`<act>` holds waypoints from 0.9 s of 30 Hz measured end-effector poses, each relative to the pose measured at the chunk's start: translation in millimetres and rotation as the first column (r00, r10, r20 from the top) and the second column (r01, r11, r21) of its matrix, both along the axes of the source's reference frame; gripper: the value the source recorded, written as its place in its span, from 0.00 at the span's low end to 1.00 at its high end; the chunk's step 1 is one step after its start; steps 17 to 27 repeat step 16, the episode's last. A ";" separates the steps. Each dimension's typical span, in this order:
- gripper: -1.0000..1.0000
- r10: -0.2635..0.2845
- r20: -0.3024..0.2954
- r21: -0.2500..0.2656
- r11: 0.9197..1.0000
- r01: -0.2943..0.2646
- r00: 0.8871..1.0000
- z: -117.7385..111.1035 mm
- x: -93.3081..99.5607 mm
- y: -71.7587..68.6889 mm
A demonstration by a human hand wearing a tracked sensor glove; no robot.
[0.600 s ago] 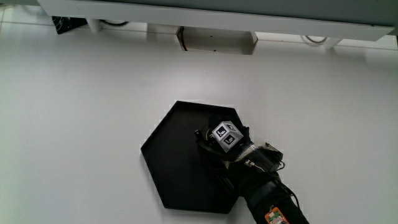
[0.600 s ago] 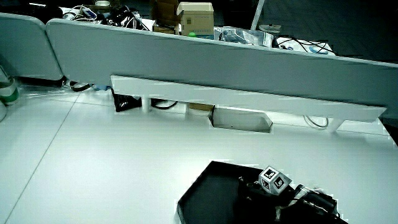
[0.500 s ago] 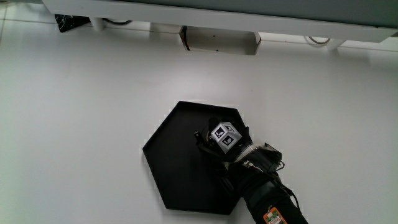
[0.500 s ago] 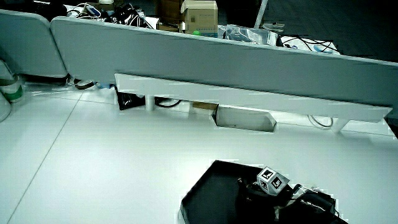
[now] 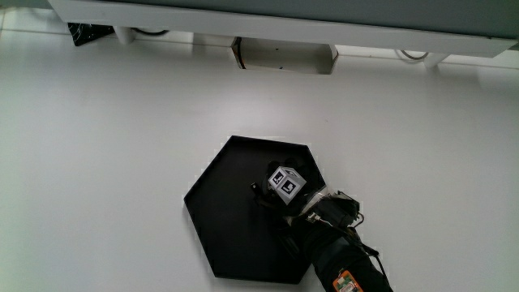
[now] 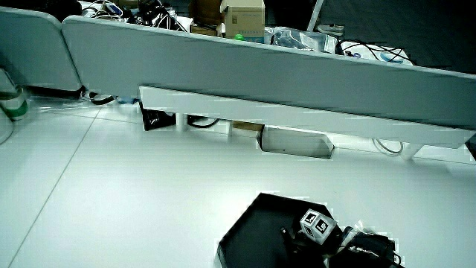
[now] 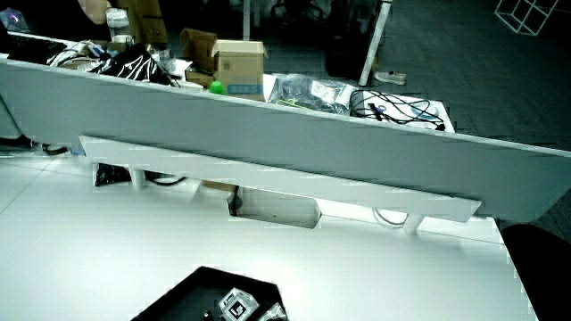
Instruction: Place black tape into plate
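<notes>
A black hexagonal plate (image 5: 227,212) lies on the white table (image 5: 105,146). The gloved hand (image 5: 280,201) is low over the part of the plate nearest the person, its patterned cube (image 5: 284,181) facing up and its forearm (image 5: 345,264) running back toward the person. Both side views show the same: the hand (image 6: 314,240) sits down in the plate (image 6: 253,223), and only the cube (image 7: 236,306) and a piece of the plate (image 7: 192,290) appear in a side view. I cannot make out the black tape against the black glove and plate.
A grey low partition (image 6: 245,74) with a white ledge (image 5: 276,24) closes off the table. A small open white box (image 5: 282,55) and a black object (image 5: 87,32) sit under the ledge. A green-and-white roll (image 6: 10,104) stands at the table's edge.
The hand has slid a little toward the plate's middle and sunk lower into it; the cube has tilted slightly. The plate has not moved.
</notes>
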State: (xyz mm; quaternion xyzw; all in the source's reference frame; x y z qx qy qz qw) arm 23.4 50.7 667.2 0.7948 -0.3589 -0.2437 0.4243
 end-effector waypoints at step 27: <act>0.09 0.099 0.241 -0.038 0.995 -0.092 0.966 -20.0 5.6 5.8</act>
